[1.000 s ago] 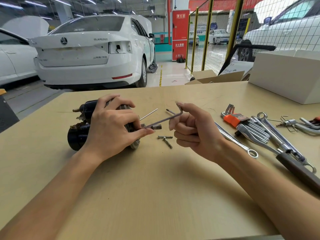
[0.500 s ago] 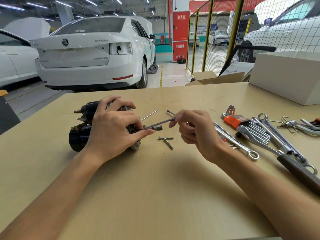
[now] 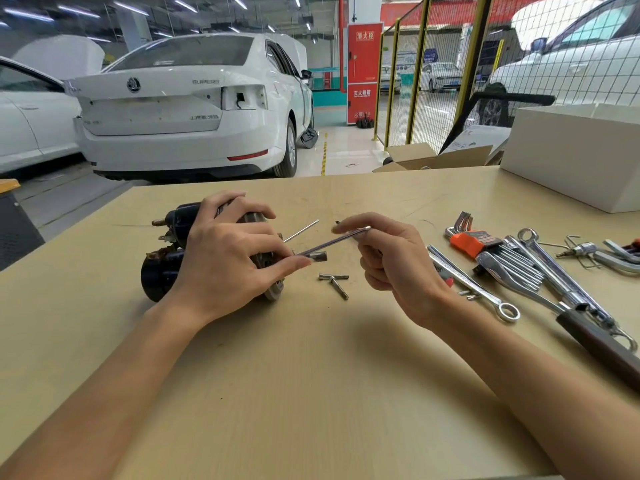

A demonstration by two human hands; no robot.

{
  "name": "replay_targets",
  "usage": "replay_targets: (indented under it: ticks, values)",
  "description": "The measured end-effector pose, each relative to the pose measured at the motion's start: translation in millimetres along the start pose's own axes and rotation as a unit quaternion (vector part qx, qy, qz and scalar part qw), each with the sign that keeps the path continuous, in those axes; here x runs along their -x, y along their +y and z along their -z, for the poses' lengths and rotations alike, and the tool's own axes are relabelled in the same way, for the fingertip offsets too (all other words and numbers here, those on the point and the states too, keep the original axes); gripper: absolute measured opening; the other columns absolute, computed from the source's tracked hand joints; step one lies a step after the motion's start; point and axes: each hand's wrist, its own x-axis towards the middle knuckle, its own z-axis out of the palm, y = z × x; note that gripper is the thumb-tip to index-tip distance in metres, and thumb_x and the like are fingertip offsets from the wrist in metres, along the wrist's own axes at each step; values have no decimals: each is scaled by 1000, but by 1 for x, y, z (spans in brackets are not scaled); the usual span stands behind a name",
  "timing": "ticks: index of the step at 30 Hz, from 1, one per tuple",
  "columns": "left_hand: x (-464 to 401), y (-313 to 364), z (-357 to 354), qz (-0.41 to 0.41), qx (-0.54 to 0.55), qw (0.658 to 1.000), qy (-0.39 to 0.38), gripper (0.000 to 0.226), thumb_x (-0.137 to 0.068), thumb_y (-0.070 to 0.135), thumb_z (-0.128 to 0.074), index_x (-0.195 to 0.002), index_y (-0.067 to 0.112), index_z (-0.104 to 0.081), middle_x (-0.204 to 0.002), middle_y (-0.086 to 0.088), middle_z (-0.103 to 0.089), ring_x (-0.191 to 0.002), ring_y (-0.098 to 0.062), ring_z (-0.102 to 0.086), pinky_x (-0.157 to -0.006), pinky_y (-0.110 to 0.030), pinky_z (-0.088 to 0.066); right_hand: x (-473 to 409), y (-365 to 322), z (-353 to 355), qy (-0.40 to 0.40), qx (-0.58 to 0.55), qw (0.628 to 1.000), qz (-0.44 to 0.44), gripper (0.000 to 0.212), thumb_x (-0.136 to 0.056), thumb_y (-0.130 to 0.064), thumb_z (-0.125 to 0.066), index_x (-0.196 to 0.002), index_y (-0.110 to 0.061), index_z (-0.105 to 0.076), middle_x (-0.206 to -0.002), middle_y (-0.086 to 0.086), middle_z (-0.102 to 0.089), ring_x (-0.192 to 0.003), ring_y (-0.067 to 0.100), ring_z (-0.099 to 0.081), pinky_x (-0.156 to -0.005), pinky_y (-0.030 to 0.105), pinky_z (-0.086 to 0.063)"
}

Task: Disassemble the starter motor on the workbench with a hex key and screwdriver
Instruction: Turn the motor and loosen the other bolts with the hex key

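Starter motor lies left of centre on the worktop — left hand clamps it, right hand pinches the hex key seated in a fastener. 2 bolts already out beside it — housing not split, screwdriver work pending, I'd say.

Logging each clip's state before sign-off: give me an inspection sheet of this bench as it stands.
Surface: tan workbench, bare wood in front.
Job's things: starter motor lying on its side; hex key set at its end; two loose bolts beside it.
Clutter: orange hex key set, wrenches, white box.
Grips: left hand holds the motor; right hand pinches the hex key.
Cables: nothing seen.
Surroundings: white cars, mesh fence.
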Motion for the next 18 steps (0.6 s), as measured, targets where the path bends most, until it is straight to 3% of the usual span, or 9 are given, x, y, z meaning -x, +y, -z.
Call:
replay_targets:
  ticks: [3,6,9,13,18]
  values:
    - [0,0,0,4,-3,1000,4,36,-80,59,-64,-71,27,-78,-76,13,-70,-101,-11,-59,-105,-32,-27,-1,-1,0,-3,-9,999,-37,29,-104,-22,-46,-93,-11,-71,-49,-8,-25,-41,9,-19,-38,19,-21]
    - [-1,0,0,10,0,1000,1,37,-79,60,-64,-70,27,-77,-77,12,-71,-101,-12,-60,-104,-33,-28,-1,-3,0,-30,-34,997,-66,53,-104,-37,-44,-62,-12,-63,-46,-7,-22,-40,10,-17,-38,19,-20]
    - [-1,1,0,16,5,1000,3,38,-78,60,-65,-70,25,-77,-77,10,-71,-100,-12,-59,-103,-33,-28,0,-4,0,-70,-55,993,-72,63,-101,-46,-45,-47,-13,-54,-45,-6,-19,-40,11,-17,-39,20,-21]
    - [-1,0,1,27,-1,1000,-11,38,-76,61,-67,-69,25,-77,-81,8,-71,-103,-17,-62,-104,-37,-31,2,-6,1,-112,-65,989,-77,63,-90,-56,-48,-45,-13,-54,-44,-7,-19,-40,11,-18,-40,21,-22]
    - [-1,0,-1,46,-3,999,-10,40,-73,64,-68,-63,25,-74,-88,4,-70,-106,-23,-62,-104,-40,-33,1,-7,2,-149,-112,981,-61,55,-89,-48,-46,-51,-11,-62,-42,-9,-15,-37,9,-14,-38,20,-20]
